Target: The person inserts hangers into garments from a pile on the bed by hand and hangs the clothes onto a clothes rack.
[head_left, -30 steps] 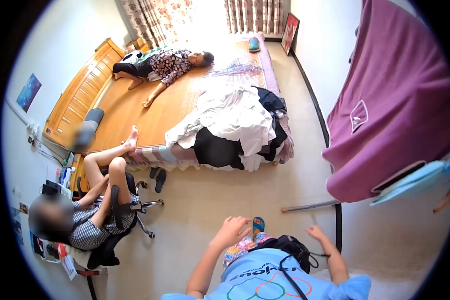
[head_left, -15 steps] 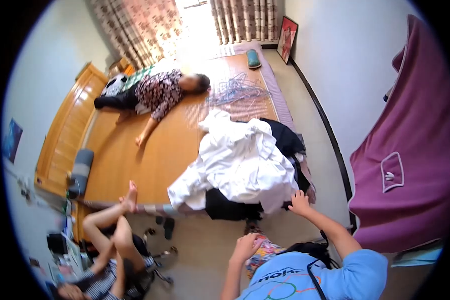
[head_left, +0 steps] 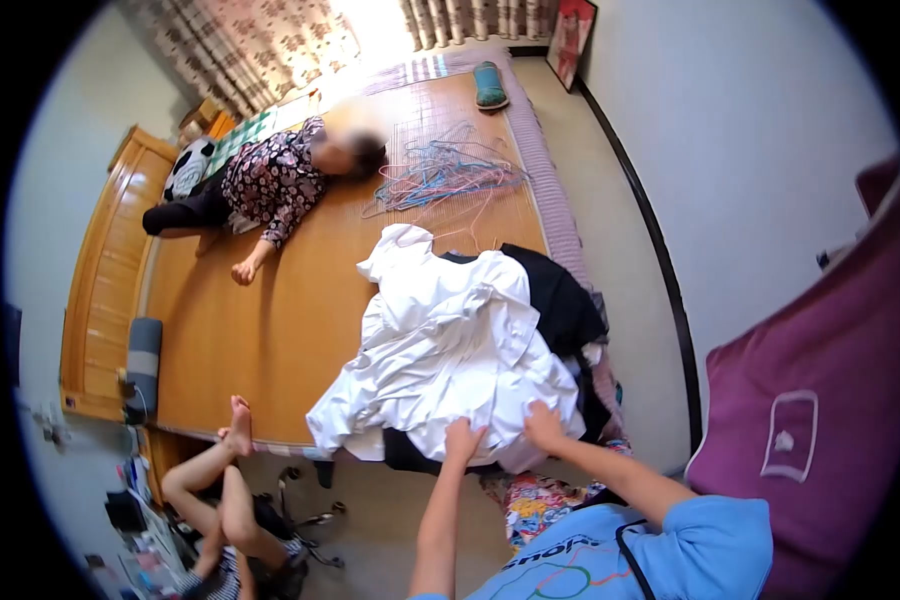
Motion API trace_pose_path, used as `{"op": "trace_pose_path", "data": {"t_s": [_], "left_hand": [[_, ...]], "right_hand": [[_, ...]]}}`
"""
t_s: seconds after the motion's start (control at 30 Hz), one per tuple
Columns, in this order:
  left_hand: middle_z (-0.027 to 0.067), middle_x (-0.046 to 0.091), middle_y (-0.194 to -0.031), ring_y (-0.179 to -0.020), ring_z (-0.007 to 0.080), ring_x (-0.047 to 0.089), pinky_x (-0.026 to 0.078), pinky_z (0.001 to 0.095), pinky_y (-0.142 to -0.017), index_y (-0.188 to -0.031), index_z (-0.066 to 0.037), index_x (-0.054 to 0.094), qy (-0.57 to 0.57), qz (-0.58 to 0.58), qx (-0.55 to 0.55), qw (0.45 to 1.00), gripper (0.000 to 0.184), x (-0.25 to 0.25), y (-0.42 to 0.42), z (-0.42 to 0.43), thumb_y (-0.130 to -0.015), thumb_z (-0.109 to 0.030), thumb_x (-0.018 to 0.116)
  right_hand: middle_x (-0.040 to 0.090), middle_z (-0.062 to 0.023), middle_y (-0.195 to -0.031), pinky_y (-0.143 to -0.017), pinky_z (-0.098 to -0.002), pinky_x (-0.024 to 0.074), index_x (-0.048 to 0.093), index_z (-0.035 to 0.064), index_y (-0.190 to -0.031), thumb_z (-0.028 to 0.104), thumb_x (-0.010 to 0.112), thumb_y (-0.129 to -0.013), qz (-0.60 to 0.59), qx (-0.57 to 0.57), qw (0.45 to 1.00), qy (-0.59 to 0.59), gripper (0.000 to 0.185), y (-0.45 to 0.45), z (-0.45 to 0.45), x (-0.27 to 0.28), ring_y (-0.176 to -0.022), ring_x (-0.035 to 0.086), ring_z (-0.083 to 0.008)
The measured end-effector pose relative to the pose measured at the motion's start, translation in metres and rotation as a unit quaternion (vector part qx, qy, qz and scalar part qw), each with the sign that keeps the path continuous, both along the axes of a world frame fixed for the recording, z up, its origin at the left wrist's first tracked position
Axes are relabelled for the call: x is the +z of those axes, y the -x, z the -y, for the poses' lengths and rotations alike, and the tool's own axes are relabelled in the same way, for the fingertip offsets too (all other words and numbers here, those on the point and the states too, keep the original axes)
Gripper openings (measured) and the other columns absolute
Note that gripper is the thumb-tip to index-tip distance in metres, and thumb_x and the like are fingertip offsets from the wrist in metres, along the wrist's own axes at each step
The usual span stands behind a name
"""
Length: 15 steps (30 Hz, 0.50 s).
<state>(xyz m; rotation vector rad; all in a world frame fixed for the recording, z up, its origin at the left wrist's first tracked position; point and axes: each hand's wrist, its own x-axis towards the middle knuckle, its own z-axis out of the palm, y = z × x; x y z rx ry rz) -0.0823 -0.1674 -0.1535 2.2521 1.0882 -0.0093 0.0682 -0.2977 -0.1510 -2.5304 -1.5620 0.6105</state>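
Basically, a big bed [head_left: 270,370] fills the rm, its tan top smooth near the slatted wood headboard [head_left: 105,290], finely ribbed farther up; floral curtains [head_left: 240,50] behind, pale floor [head_left: 620,220] alongside. White clothes [head_left: 430,340], soft & crumpled, lie heaped w/ black clothes [head_left: 555,290] at the near edge. L hand [head_left: 463,440] & R hand [head_left: 543,428] rest on the white cloth's near part, a bit apart, fingers part-bent; can't tell if they pinch it. Thin blue & pink hangers [head_left: 445,175] lie tangled beyond, nr a green bolster [head_left: 489,85]. One person [head_left: 270,185] lies on the bed; another's bare foot [head_left: 238,428] is at its edge. Purple cloth [head_left: 820,400], R side, has a white-edged patch [head_left: 790,437].
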Motion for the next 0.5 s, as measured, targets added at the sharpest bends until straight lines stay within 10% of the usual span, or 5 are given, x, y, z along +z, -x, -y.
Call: {"op": "trace_pose_path", "data": {"t_s": [0.23, 0.33, 0.5], "left_hand": [[0.0173, 0.048, -0.067, -0.067, 0.0347, 0.046, 0.035, 0.0420, -0.058, -0.069, 0.000, 0.046, -0.141, 0.077, 0.299, 0.941, 0.019, 0.069, -0.097, 0.093, -0.072, -0.018, 0.051], [0.0196, 0.049, -0.069, -0.065, 0.0362, 0.047, 0.037, 0.0423, -0.057, -0.069, 0.000, 0.044, -0.015, 0.079, 0.382, 0.921, 0.020, 0.105, -0.179, 0.150, -0.075, -0.018, 0.049], [0.0216, 0.052, -0.075, -0.070, 0.0311, 0.054, 0.041, 0.0372, -0.064, -0.093, 0.000, 0.048, 0.141, 0.252, 0.247, 0.925, 0.029, 0.119, -0.296, 0.197, -0.075, -0.023, 0.050]], "right_hand": [[0.047, -0.0115, -0.095, -0.073, -0.0381, 0.0360, 0.053, 0.0060, -0.064, 0.022, 0.061, -0.063, -0.223, 0.064, 0.952, -0.201, 0.018, -0.134, 0.055, 0.017, -0.090, 0.042, -0.0288], [0.050, -0.0119, -0.089, -0.072, -0.0358, 0.0364, 0.053, 0.0053, -0.063, 0.021, 0.061, -0.064, -0.255, 0.048, 0.952, -0.163, 0.018, -0.236, 0.088, 0.010, -0.081, 0.046, -0.0261], [0.054, -0.0107, -0.076, -0.072, -0.0332, 0.0377, 0.053, 0.0048, -0.062, 0.020, 0.061, -0.063, -0.291, -0.041, 0.952, -0.092, 0.017, -0.379, 0.144, -0.036, -0.077, 0.049, -0.0233]]}}
